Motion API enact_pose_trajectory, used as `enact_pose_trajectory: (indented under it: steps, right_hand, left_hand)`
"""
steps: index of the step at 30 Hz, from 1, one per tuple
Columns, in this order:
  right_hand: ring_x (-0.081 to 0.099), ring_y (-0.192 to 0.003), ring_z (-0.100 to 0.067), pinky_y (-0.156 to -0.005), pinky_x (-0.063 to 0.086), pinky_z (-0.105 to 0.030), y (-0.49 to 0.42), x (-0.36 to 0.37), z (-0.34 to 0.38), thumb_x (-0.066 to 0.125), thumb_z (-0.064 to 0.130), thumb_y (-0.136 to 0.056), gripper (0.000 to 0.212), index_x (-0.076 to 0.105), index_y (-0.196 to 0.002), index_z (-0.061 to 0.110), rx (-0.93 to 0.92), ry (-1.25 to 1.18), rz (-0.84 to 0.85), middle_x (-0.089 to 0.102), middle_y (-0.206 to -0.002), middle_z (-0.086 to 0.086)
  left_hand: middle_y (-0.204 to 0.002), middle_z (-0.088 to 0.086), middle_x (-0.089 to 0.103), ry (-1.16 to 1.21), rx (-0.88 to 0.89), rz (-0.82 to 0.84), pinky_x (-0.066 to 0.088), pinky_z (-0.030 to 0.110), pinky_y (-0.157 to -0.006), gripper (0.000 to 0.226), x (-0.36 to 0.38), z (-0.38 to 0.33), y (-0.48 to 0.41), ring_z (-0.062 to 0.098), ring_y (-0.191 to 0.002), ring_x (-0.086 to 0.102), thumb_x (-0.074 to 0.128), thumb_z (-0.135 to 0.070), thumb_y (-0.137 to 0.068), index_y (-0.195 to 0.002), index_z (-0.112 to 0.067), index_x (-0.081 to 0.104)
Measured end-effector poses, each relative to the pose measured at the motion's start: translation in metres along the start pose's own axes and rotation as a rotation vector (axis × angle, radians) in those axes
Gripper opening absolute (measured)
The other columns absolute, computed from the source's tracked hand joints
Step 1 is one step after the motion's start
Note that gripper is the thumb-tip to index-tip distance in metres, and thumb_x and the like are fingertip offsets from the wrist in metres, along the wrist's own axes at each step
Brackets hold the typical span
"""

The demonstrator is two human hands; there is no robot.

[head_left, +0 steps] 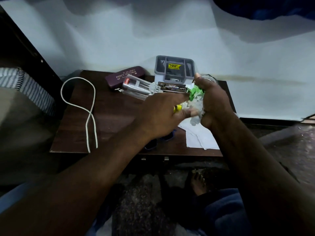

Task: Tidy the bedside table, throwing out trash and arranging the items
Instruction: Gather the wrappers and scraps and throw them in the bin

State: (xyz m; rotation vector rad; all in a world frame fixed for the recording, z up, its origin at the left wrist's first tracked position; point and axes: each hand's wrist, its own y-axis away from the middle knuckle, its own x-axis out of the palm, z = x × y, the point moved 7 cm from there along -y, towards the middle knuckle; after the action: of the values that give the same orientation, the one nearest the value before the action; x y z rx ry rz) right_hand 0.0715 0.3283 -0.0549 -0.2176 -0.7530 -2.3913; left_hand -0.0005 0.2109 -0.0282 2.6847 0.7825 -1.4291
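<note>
A small dark wooden bedside table (109, 116) stands against a pale wall. Above its right half my right hand (213, 103) is shut on a wad of crumpled white and green paper scraps (196, 96). My left hand (163, 114) reaches across to the same wad, fingers curled at its lower left, with something yellow (177, 108) showing under the fingers. A clear glass tumbler (138, 89) lies on its side behind my left hand. White paper sheets (199, 135) lie on the table below my hands.
A maroon spectacle case (124, 76) and a grey plastic organiser (174, 68) sit at the table's back. A flat printed box (172, 86) lies before the organiser. A looped white cord (88, 113) lies at the left. A bed edge is at left; my bare foot (198, 182) is on the floor.
</note>
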Motion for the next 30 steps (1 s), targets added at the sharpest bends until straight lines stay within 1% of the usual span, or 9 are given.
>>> enact_pose_trajectory:
  steps: [3,6,9,11,16,21,25,27,30]
  right_hand:
    - [0.064,-0.114,-0.040,-0.096,0.049,-0.045,0.009,0.006,-0.015,0.052,0.033,-0.106,0.055,0.055,-0.146,-0.005,0.148,-0.088,0.088,0.066,-0.130,-0.026]
    - [0.068,-0.073,-0.025,-0.065,0.054,-0.030,0.018,0.012,-0.029,0.050,0.036,-0.102,0.035,0.067,-0.113,0.008,0.310,-0.114,0.190,0.069,-0.086,-0.008]
    - [0.069,-0.078,-0.023,-0.085,0.053,-0.039,0.023,0.010,-0.040,0.057,0.032,-0.091,0.024,0.071,-0.099,0.014,0.346,-0.059,0.187,0.070,-0.088,-0.003]
    - [0.074,-0.084,-0.025,-0.090,0.058,-0.043,0.021,0.010,-0.045,0.054,0.028,-0.098,0.024,0.073,-0.104,0.015,0.319,-0.056,0.161,0.076,-0.094,-0.005]
    - [0.072,-0.061,-0.021,-0.061,0.064,-0.037,0.016,0.020,-0.044,0.055,0.010,-0.102,0.017,0.068,-0.093,0.010,0.225,-0.028,0.139,0.074,-0.077,-0.008]
    - [0.077,-0.081,-0.033,-0.070,0.066,-0.049,0.008,0.014,0.001,0.073,-0.005,-0.089,0.020,0.062,-0.092,0.011,-0.264,0.374,0.009,0.073,-0.090,-0.017]
    - [0.073,-0.078,-0.024,-0.068,0.064,-0.042,0.004,0.007,0.025,0.080,0.002,-0.086,0.020,0.066,-0.087,0.017,-0.452,0.563,-0.047,0.071,-0.085,-0.008]
    - [0.074,-0.079,-0.028,-0.069,0.066,-0.047,-0.001,0.006,0.025,0.084,0.012,-0.088,0.015,0.069,-0.088,0.016,-0.419,0.569,-0.056,0.074,-0.087,-0.011]
    - [0.075,-0.078,-0.029,-0.061,0.066,-0.042,-0.006,0.007,0.022,0.089,0.039,-0.083,0.034,0.070,-0.093,0.013,-0.359,0.670,-0.109,0.076,-0.089,-0.012]
  left_hand:
    - [-0.100,-0.006,0.071,-0.241,0.081,-0.089,0.051,0.034,-0.070,0.039,0.000,-0.014,0.007,0.023,-0.091,0.068,0.056,-0.061,-0.095,-0.119,-0.032,0.070]
    - [-0.096,-0.006,0.067,-0.308,0.096,-0.135,0.046,0.033,-0.067,0.027,-0.001,-0.017,0.012,0.026,-0.091,0.067,0.057,-0.048,-0.095,-0.110,-0.030,0.072]
    - [-0.090,-0.004,0.066,-0.367,0.072,-0.155,0.038,0.032,-0.063,0.023,-0.007,-0.012,0.014,0.029,-0.087,0.068,0.065,-0.036,-0.087,-0.106,-0.028,0.074]
    - [-0.084,-0.004,0.064,-0.395,0.048,-0.159,0.034,0.032,-0.061,0.023,-0.010,-0.010,0.015,0.029,-0.082,0.067,0.065,-0.031,-0.081,-0.102,-0.028,0.074]
    - [-0.092,-0.004,0.070,-0.342,-0.104,-0.163,0.040,0.033,-0.065,0.022,-0.014,0.004,0.013,0.028,-0.087,0.069,0.061,-0.035,-0.085,-0.103,-0.031,0.073]
    - [-0.096,0.000,0.076,-0.276,-0.267,-0.215,0.046,0.032,-0.069,0.038,-0.029,0.032,0.002,0.027,-0.094,0.071,0.067,-0.062,-0.085,-0.103,-0.028,0.072]
    - [-0.080,-0.001,0.068,-0.122,-0.392,-0.183,0.037,0.028,-0.066,0.036,-0.038,0.062,0.001,0.024,-0.089,0.069,0.069,-0.059,-0.087,-0.072,-0.028,0.058]
    - [-0.088,0.001,0.075,-0.052,-0.425,-0.191,0.044,0.031,-0.069,0.029,-0.042,0.071,0.003,0.025,-0.092,0.070,0.069,-0.054,-0.089,-0.076,-0.029,0.065]
    - [-0.101,-0.003,0.078,-0.015,-0.477,-0.216,0.054,0.035,-0.086,0.017,-0.048,0.085,0.006,0.023,-0.100,0.071,0.068,-0.046,-0.089,-0.093,-0.031,0.074]
